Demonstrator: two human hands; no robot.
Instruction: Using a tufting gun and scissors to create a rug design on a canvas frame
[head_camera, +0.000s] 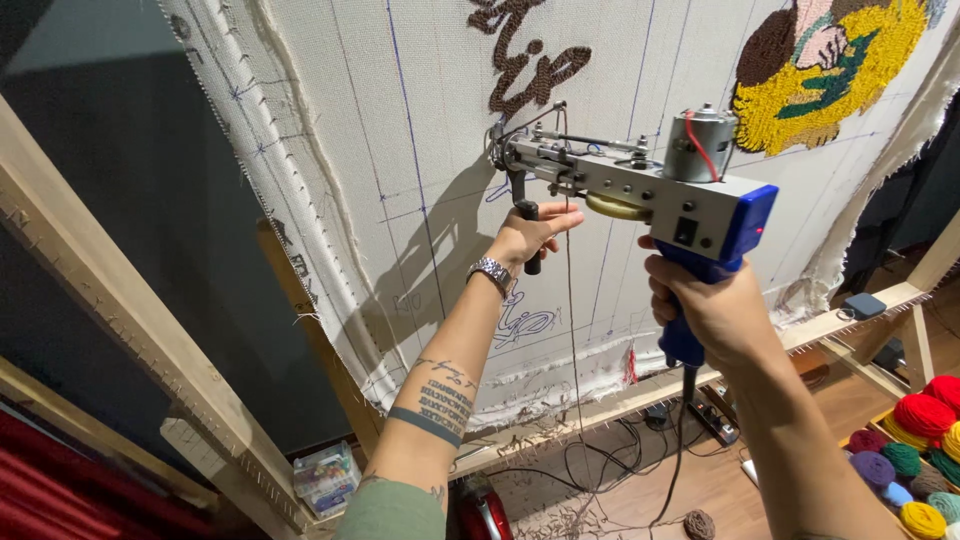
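hands: tufting gun gripped | nose at cloth

I've got a grey-and-blue tufting gun on off-white cloth — blue grid lines, brown tufted lettering, a yellow-and-green patch.

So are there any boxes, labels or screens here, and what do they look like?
Clear plastic box: on the floor under the wooden frame, bottom left of middle; boxy, see-through, colourful bits inside.
Small grey box: on the frame's lower rail at right; flat, rounded.
Power strip: on the floor below the right hand; long, dark.
No screens or signs show.
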